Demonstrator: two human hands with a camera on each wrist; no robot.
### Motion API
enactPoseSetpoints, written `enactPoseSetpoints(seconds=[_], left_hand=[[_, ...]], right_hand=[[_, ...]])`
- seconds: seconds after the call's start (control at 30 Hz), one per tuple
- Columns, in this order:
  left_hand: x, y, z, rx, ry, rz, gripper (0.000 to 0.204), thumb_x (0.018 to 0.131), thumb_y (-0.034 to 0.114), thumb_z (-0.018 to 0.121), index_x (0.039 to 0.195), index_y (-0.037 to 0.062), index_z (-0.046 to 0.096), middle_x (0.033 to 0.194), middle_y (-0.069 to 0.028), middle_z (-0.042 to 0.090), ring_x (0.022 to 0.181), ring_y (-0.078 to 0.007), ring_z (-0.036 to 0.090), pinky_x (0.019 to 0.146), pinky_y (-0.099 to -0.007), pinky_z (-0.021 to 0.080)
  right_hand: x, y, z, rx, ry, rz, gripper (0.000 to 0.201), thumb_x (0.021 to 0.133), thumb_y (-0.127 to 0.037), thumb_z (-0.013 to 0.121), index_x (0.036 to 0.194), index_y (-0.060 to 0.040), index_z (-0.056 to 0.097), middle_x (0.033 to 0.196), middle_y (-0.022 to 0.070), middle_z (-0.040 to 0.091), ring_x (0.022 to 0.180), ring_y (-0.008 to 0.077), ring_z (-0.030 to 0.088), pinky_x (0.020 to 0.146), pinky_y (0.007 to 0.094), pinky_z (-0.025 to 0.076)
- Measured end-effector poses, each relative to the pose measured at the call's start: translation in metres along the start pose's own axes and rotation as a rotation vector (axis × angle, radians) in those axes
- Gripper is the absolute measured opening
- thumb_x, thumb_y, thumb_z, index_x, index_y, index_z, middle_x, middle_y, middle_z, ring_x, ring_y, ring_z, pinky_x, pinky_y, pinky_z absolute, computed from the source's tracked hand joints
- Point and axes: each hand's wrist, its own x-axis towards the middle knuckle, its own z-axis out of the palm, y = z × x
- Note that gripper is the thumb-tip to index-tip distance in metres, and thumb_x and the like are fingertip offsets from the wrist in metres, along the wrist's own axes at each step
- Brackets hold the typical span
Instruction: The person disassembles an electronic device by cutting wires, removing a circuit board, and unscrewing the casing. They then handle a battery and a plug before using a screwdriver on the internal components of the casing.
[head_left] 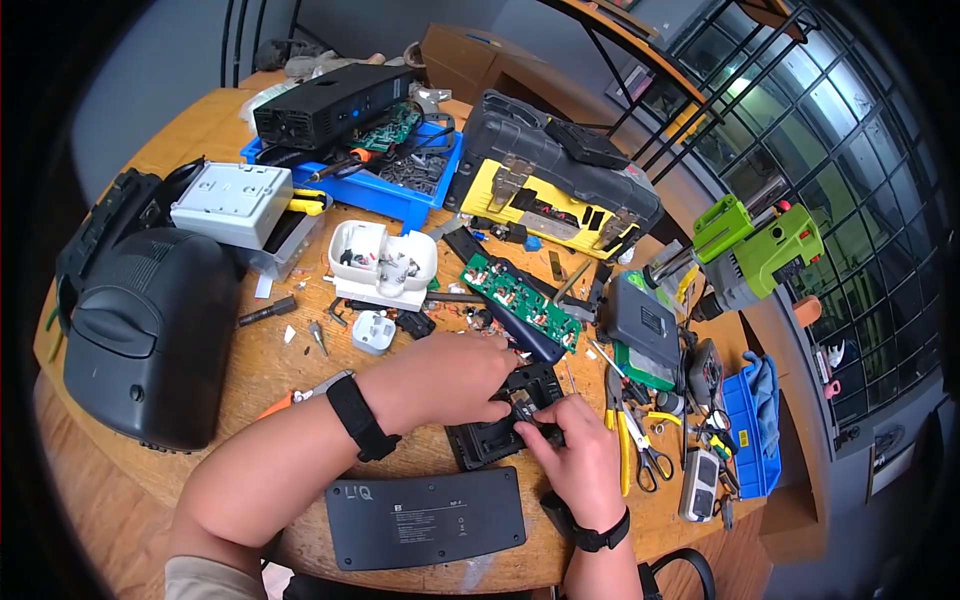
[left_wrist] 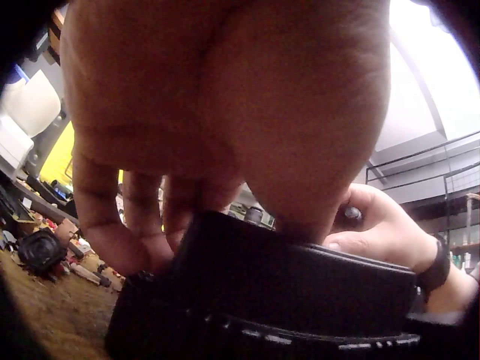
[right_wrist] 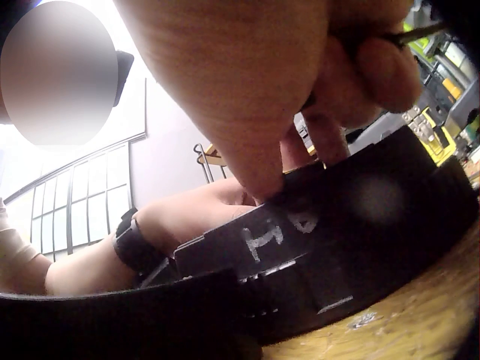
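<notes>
Wooden and cluttered, the table (head_left: 265,365) spreads across the head view. On its left sits a bulky black case (head_left: 150,330); toward the far side stands a black and yellow toolbox (head_left: 560,170), with a blue tray (head_left: 400,205) to its left.

Both forearms reach in from the near side, each with a black band at the wrist. The left one slants from the lower left up to the right; the right one rises from the lower right, so that the two converge. A dark panel (head_left: 425,520) lies flat between them, with printed text and handwritten letters in one corner.

Just beyond the panel, the black housing (head_left: 488,445) rests on the wood directly under the hands, white marks on its side in the right wrist view. The left hand (head_left: 455,375) arches over it from the left, palm down, gripping it with the fingers bent down toward the far edge and the thumb nearer the middle. The right hand (head_left: 580,455) meets it from the right, fingers curled, thumb turned inward close to the left thumb.

A green board (head_left: 520,303) lies beyond the housing, and scissors (head_left: 640,442) lie right of the right hand. Smallest is a thin tool (right_wrist: 424,31), its shaft jutting from the right hand's curled fingers; what that thumb presses is too hidden to tell.
</notes>
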Motion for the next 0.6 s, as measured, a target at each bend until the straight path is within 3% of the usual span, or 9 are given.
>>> enactPoseSetpoints(seconds=[0.37, 0.6], left_hand=[[-0.002, 0.003, -0.001, 0.04, 0.03, -0.009, 0.043, 0.088, 0.035, 0.079, 0.107, -0.0019, 0.068, 0.104, -0.017, 0.068, 0.105, -0.0373, 0.068, 0.087, -0.0459, 0.056], [-0.003, 0.002, 0.002, 0.06, 0.068, 0.004, 0.043, 0.088, 0.036, 0.079, 0.107, -0.0016, 0.067, 0.104, -0.0164, 0.067, 0.104, -0.0368, 0.068, 0.087, -0.0456, 0.056]], right_hand=[[0.002, 0.001, 0.0, 0.073, -0.023, 0.028, 0.025, 0.086, -0.024, 0.085, 0.091, -0.0058, 0.068, 0.086, 0.0092, 0.066, 0.068, 0.0309, 0.068, 0.058, 0.0387, 0.053], [0.003, 0.004, -0.01, 0.183, -0.089, 0.013, 0.024, 0.086, -0.016, 0.084, 0.1, -0.0025, 0.07, 0.096, 0.0119, 0.071, 0.076, 0.0318, 0.071, 0.066, 0.0367, 0.057]])
